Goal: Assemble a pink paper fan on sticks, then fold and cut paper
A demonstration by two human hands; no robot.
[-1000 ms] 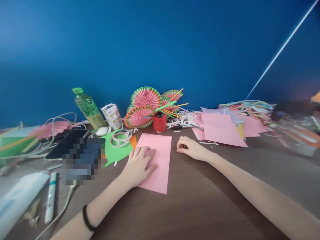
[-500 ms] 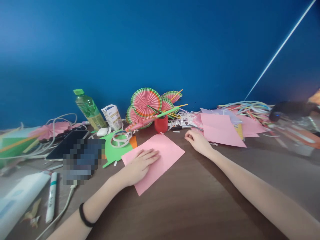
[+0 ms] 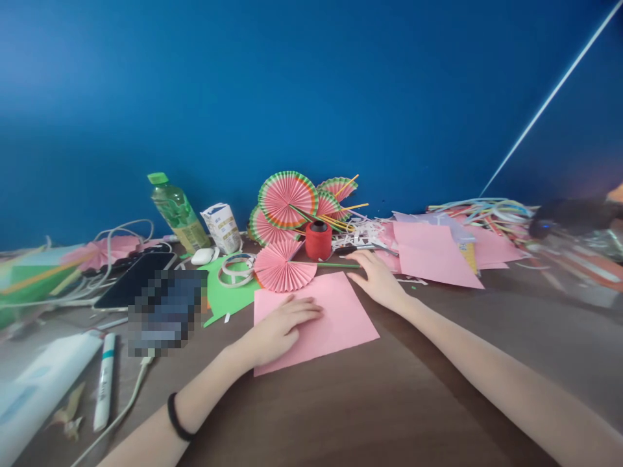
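Note:
My left hand [image 3: 285, 327] lies flat with its fingers stretched out on a pink sheet of paper [image 3: 341, 318], which rests on the brown table. Just past the sheet's far right corner is my right hand [image 3: 377, 275], its thumb and fingers apart. The end of a green stick belonging to a round pleated pink paper fan [image 3: 285, 269] reaches to this hand's fingers. A dark pen-like tool [image 3: 353, 249] lies just beyond the fingertips. Behind the fan stands a red spool of thread [image 3: 318, 241].
More pleated fans [image 3: 288, 200] lean at the back by the blue wall. Left are rolls of tape [image 3: 237, 270] on green paper [image 3: 224, 301], a bottle [image 3: 178, 211], a carton [image 3: 222, 228], a phone [image 3: 134, 280] and a marker [image 3: 104, 383]. Right lie stacked pink sheets [image 3: 433, 253].
The fan with the green stick, tilted edge-on before, now lies face up before the spool. The pink sheet has turned and shifted right with my left hand. My right hand's curled fingers have spread.

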